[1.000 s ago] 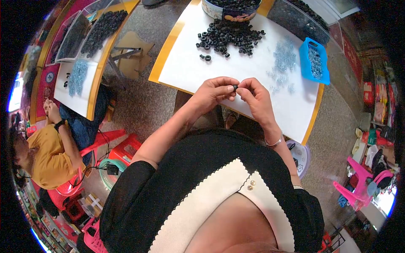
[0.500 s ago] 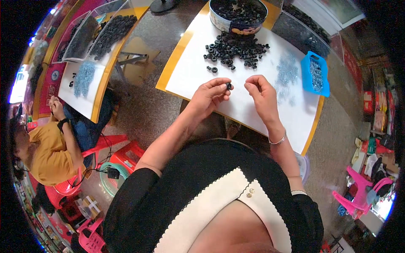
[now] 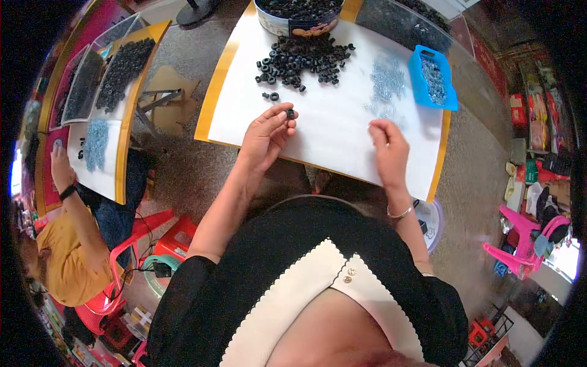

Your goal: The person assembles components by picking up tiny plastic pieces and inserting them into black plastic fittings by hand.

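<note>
A small black ring-shaped part [image 3: 290, 114] is pinched between the thumb and fingers of my left hand [image 3: 264, 137], above the near edge of the white tabletop [image 3: 333, 140]. My right hand [image 3: 392, 156] is over the right part of the table, apart from the left, its fingers curled in toward the thumb. Whether anything sits in that pinch is too small to see. Beyond my left hand lies a loose heap of similar black parts [image 3: 299, 60], with a few strays on its near side. Scattered small clear bluish pieces [image 3: 387, 81] lie just beyond my right hand.
Behind the heap stands a round tin [image 3: 312, 28] full of black parts. A blue plastic basket [image 3: 418, 85] of clear pieces sits at the right edge. To the left, a person in a yellow shirt [image 3: 76, 260] sits at another table [image 3: 113, 174] with similar parts.
My hands have moved apart, the left still pinching the black part and the right lower. The whole view has shifted, so the table appears further left and up. The other person's hand has reached forward.
</note>
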`<action>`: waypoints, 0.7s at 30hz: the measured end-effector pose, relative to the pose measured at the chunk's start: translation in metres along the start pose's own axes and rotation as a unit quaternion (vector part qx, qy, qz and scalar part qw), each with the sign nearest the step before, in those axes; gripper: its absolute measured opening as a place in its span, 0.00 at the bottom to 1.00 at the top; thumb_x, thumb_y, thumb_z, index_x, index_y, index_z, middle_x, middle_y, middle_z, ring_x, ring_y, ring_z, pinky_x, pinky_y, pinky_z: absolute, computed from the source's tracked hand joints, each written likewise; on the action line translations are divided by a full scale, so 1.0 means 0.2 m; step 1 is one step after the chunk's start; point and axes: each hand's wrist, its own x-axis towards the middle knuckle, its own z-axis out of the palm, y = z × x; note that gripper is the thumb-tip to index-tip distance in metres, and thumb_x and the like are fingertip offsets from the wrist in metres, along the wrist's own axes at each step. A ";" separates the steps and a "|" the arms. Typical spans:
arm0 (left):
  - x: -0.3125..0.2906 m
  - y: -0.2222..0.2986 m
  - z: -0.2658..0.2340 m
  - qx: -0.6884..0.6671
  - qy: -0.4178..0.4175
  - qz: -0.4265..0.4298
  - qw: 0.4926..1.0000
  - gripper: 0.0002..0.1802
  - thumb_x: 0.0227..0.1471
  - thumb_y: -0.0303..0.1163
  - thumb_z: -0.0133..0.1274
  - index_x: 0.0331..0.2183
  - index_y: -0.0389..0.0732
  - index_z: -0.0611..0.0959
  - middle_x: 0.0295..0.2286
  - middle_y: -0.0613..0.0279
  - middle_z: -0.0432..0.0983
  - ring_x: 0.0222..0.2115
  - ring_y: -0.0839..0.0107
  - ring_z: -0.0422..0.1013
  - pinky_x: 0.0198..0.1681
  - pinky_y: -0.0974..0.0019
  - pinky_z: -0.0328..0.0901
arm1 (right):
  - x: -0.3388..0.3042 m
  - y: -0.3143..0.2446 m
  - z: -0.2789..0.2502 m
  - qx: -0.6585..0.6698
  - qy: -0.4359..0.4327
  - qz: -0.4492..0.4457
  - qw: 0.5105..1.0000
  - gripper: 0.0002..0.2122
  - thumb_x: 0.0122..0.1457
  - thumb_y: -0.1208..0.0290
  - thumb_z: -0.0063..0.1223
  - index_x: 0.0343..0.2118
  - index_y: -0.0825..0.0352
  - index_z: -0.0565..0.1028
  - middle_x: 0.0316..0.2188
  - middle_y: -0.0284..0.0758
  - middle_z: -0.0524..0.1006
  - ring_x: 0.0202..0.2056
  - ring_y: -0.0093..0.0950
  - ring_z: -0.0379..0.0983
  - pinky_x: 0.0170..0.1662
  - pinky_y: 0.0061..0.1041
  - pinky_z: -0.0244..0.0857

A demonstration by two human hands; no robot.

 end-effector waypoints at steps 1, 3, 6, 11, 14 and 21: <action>0.00 0.00 0.00 0.000 -0.001 0.000 1.000 0.14 0.55 0.24 0.48 0.44 0.32 0.74 0.34 0.55 0.74 0.30 0.73 0.72 0.34 0.75 0.71 | 0.06 0.01 -0.02 0.015 0.020 0.029 0.999 0.07 0.56 0.73 0.52 0.35 0.70 0.76 0.25 0.28 0.73 0.27 0.15 0.64 0.31 0.15 0.60; 0.01 -0.02 0.01 0.004 -0.015 -0.001 1.000 0.14 0.55 0.24 0.48 0.44 0.31 0.74 0.33 0.54 0.74 0.30 0.73 0.72 0.33 0.75 0.71 | 0.21 0.03 -0.02 0.001 0.036 -0.018 0.999 0.08 0.57 0.71 0.52 0.35 0.70 0.77 0.24 0.26 0.73 0.26 0.14 0.64 0.31 0.15 0.59; 0.02 -0.02 0.00 0.003 -0.014 -0.003 1.000 0.14 0.55 0.24 0.48 0.44 0.31 0.74 0.34 0.54 0.74 0.30 0.73 0.72 0.33 0.75 0.71 | 0.43 -0.03 -0.03 -0.027 0.038 -0.064 0.997 0.08 0.57 0.71 0.52 0.35 0.69 0.77 0.25 0.27 0.74 0.26 0.15 0.64 0.32 0.15 0.60; 0.01 -0.01 0.00 0.002 -0.017 -0.003 1.000 0.14 0.56 0.24 0.47 0.44 0.31 0.74 0.34 0.54 0.74 0.30 0.74 0.72 0.33 0.75 0.71 | 0.41 0.05 -0.07 -0.138 -0.038 -0.146 0.979 0.07 0.52 0.72 0.52 0.33 0.66 0.77 0.30 0.39 0.74 0.34 0.34 0.71 0.39 0.30 0.64; 0.01 -0.01 0.00 0.003 -0.024 -0.006 1.000 0.13 0.56 0.24 0.46 0.44 0.31 0.74 0.34 0.54 0.74 0.30 0.74 0.72 0.33 0.75 0.71 | 0.30 0.10 -0.05 -0.176 -0.087 -0.145 0.970 0.08 0.49 0.74 0.52 0.33 0.66 0.76 0.31 0.40 0.71 0.37 0.38 0.67 0.42 0.34 0.62; 0.02 -0.02 -0.01 0.009 -0.040 -0.003 0.999 0.13 0.56 0.24 0.46 0.44 0.31 0.73 0.34 0.54 0.74 0.30 0.73 0.72 0.33 0.74 0.71 | 0.32 0.16 -0.02 -0.234 -0.074 -0.218 0.945 0.06 0.48 0.74 0.53 0.30 0.66 0.75 0.31 0.41 0.70 0.37 0.39 0.66 0.42 0.35 0.61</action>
